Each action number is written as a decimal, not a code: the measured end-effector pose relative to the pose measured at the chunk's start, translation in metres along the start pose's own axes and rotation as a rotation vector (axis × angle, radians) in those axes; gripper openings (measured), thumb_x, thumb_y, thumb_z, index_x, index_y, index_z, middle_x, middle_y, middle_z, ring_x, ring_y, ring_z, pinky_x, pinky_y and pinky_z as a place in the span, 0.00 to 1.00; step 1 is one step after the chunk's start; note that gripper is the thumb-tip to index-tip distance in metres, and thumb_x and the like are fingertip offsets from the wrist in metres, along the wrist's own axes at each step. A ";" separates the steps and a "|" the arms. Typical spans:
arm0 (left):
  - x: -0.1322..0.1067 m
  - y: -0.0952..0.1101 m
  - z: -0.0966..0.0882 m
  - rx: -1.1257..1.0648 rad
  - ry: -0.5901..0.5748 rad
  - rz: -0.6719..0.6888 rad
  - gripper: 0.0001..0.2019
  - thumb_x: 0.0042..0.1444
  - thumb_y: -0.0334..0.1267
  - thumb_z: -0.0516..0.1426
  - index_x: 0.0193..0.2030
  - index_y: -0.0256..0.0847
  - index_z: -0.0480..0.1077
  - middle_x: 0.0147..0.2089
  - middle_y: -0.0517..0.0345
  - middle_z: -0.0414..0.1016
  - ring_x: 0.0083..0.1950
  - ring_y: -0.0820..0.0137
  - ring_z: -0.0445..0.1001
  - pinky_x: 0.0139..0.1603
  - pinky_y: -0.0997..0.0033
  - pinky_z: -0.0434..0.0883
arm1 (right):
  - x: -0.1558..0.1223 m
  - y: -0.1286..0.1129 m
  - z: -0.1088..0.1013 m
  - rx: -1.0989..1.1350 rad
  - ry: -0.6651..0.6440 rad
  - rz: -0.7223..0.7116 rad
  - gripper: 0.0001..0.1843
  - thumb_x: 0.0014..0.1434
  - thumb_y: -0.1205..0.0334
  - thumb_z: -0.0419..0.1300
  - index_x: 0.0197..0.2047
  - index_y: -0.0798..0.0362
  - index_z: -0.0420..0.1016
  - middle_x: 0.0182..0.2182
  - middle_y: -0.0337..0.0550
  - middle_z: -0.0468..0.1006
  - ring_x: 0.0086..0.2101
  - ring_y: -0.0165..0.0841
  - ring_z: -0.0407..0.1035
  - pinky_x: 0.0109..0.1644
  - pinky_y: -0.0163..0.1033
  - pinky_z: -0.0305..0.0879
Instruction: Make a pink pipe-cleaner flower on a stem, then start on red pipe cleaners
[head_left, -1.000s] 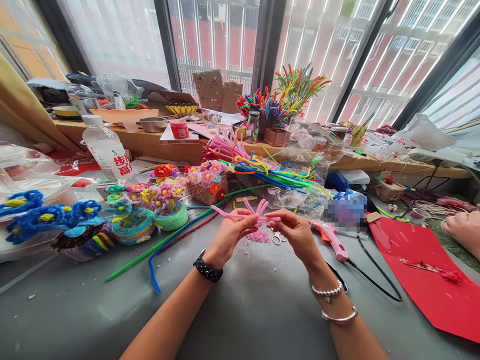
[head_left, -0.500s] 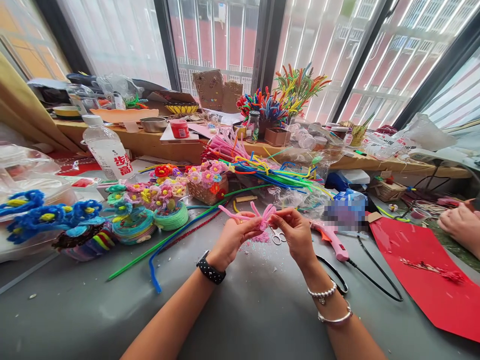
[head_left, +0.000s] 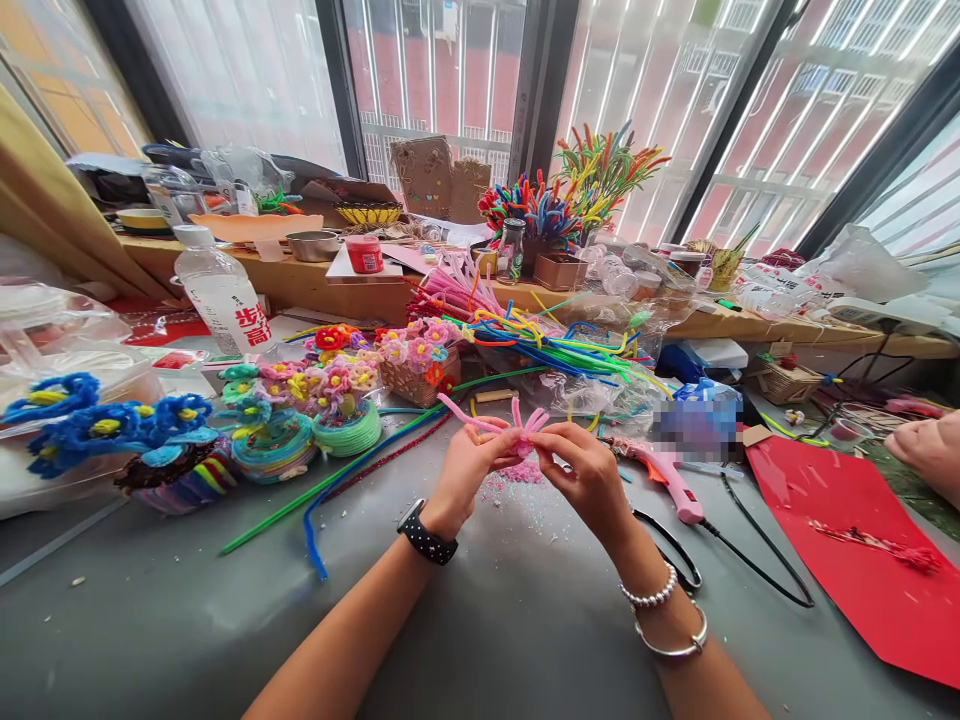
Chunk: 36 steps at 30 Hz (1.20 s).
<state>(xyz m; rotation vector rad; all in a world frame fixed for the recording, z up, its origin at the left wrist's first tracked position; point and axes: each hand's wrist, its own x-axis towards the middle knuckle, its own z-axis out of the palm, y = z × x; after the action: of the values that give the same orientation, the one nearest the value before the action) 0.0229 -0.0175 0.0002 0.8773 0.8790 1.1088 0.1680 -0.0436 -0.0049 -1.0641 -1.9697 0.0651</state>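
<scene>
Both hands meet just above the grey worktop (head_left: 487, 630), each pinching the same pink pipe-cleaner piece (head_left: 529, 422). The left hand (head_left: 469, 468) closes thumb and fingers on its middle, and one fuzzy strand sticks out to the left past the knuckles. The right hand (head_left: 589, 478) grips it from the other side with its fingertips, where short pink ends fan upward between the two hands. A black watch (head_left: 426, 533) sits on the left wrist; a bead bracelet and a bangle (head_left: 671, 640) sit on the right.

Directly under the hands lies a scatter of pink fluff (head_left: 517, 472). Just right of the right hand rests a pink glue gun (head_left: 664, 475), its black cord trailing away toward a red sheet (head_left: 847, 530) further right — beyond that, another person's hand (head_left: 930, 450) rests at the edge. Left of the left hand, a long green pipe cleaner (head_left: 337, 480) and a blue one (head_left: 311, 530) lie on the worktop. Beyond the hands stands a small basket of pipe-cleaner flowers (head_left: 416, 365), and far off to the left a water bottle (head_left: 221, 295).
</scene>
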 end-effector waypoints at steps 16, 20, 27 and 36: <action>0.000 0.002 -0.001 -0.035 -0.013 0.012 0.18 0.37 0.31 0.63 0.35 0.36 0.60 0.25 0.59 0.73 0.28 0.72 0.74 0.38 0.68 0.70 | 0.002 -0.001 0.001 0.243 0.071 0.223 0.11 0.54 0.62 0.53 0.39 0.48 0.73 0.33 0.44 0.73 0.34 0.34 0.67 0.39 0.39 0.65; 0.001 0.002 -0.002 -0.042 -0.004 0.007 0.17 0.38 0.30 0.62 0.34 0.36 0.59 0.25 0.59 0.73 0.29 0.71 0.74 0.36 0.69 0.69 | 0.003 0.002 0.001 0.361 0.145 0.411 0.10 0.53 0.59 0.53 0.37 0.50 0.72 0.32 0.43 0.73 0.32 0.33 0.68 0.34 0.37 0.65; 0.000 0.003 -0.004 -0.076 -0.036 -0.022 0.15 0.38 0.32 0.62 0.31 0.36 0.60 0.26 0.59 0.72 0.28 0.76 0.72 0.34 0.75 0.69 | 0.004 -0.001 0.000 0.242 0.077 0.241 0.10 0.52 0.65 0.53 0.37 0.49 0.73 0.31 0.42 0.71 0.30 0.31 0.65 0.35 0.37 0.63; -0.001 0.003 -0.001 -0.032 -0.013 -0.023 0.17 0.36 0.33 0.63 0.30 0.36 0.59 0.23 0.62 0.70 0.24 0.77 0.71 0.31 0.76 0.69 | 0.005 0.003 -0.001 0.590 -0.026 0.544 0.09 0.47 0.56 0.59 0.28 0.54 0.72 0.24 0.39 0.70 0.25 0.28 0.62 0.27 0.33 0.59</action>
<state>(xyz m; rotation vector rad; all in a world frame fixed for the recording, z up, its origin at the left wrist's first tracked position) 0.0205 -0.0173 0.0027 0.8450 0.8565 1.0934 0.1694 -0.0384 -0.0017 -1.1523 -1.4789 0.8970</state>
